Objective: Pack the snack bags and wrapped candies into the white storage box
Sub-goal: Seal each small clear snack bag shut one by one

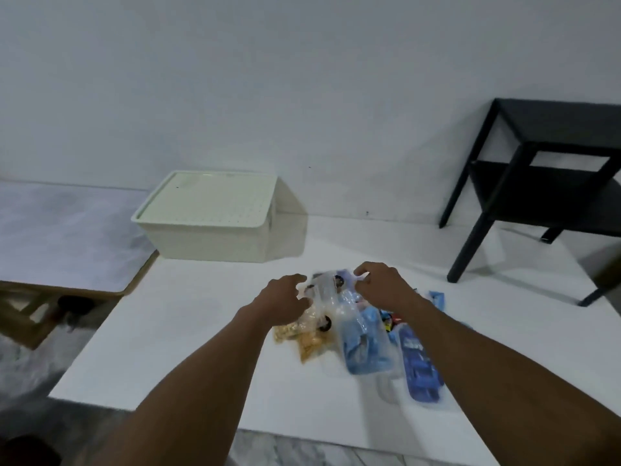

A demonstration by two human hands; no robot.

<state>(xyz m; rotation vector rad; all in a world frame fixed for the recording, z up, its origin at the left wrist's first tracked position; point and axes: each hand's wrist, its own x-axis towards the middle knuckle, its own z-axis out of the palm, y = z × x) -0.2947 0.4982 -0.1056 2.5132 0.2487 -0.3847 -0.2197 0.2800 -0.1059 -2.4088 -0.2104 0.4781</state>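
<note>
We curl the left hand (285, 299) and right hand (379, 284) loosely over the snack bags (336, 317), gathering them since the white storage box (208, 216) remains lidded.

We're looking past the hands at a plain white wall (302, 79) filling the background. Out beyond the right hand, off to its side, we've got a black side table (551, 176) with a lower shelf, standing against that wall. Well away on the left hand's side sits a low wooden table (67, 243), its top covered in pale sheeting. Under both hands, a white board (188, 331) lies over marbled grey floor (295, 452).
</note>
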